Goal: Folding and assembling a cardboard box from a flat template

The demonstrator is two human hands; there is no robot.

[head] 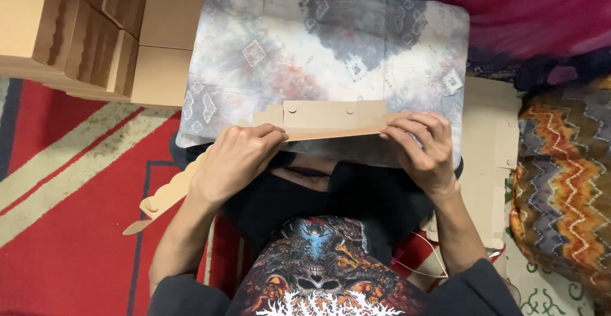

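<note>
Both hands grip a flat cardboard box blank (321, 120) at the near edge of a cloth-covered board (331, 49) over the lap: left hand (237, 158) pinching one end, right hand (425, 147) the other. Uneven pressure could crease the flap off its score line, or the blank could slide on the cloth.

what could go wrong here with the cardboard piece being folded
Both hands, left hand and right hand, pinch the cardboard sheet at its fold over a soft cloth-covered board; uneven pressure might crease it crookedly. The small tabs along the top edge could bend or tear. The scalloped flap hanging off to the left may snag on the person's knee.
</note>
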